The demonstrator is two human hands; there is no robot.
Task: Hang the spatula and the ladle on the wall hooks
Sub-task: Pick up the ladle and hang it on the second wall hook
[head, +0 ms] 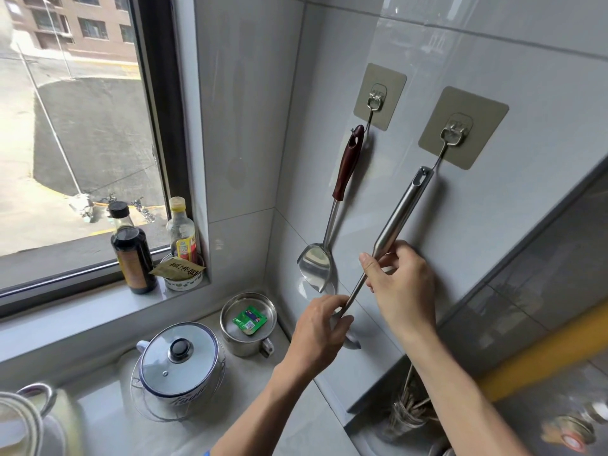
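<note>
Steel ladle (391, 232) bowl behind left hand (317, 330)

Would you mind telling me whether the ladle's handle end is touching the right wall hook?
Touching. The head view shows the wire of the right hook meeting the slot at the top of the ladle handle, with no gap visible.

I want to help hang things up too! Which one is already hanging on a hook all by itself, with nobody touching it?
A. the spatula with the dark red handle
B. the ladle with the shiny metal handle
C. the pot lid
A: the spatula hangs by its dark red handle from the left hook, free of both hands, while the left hand and right hand both hold the ladle.
</note>
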